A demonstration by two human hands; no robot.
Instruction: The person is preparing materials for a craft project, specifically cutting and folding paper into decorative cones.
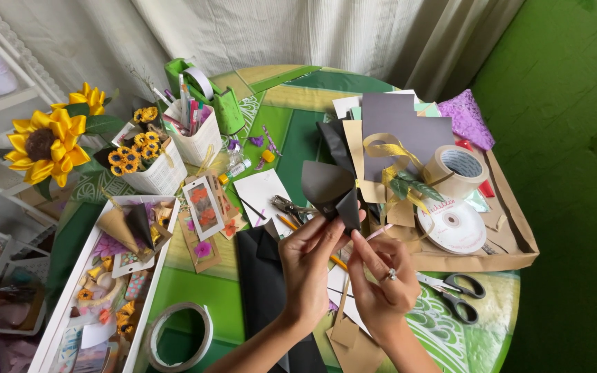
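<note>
both hands raised over the round green patterned table point(271, 124). left hand point(307, 266) and right hand point(380, 280) together pinch a folded piece of dark grey paper point(329, 188), fingertips closed on its lower edges; the paper is held in the air above the table's middle. black-handled scissors point(459, 293) lie just right of the right hand. metal hole punch point(290, 206) near the left hand's fingertips. roll of beige tape point(456, 169) rests further right on brown kraft paper point(513, 242).
</note>
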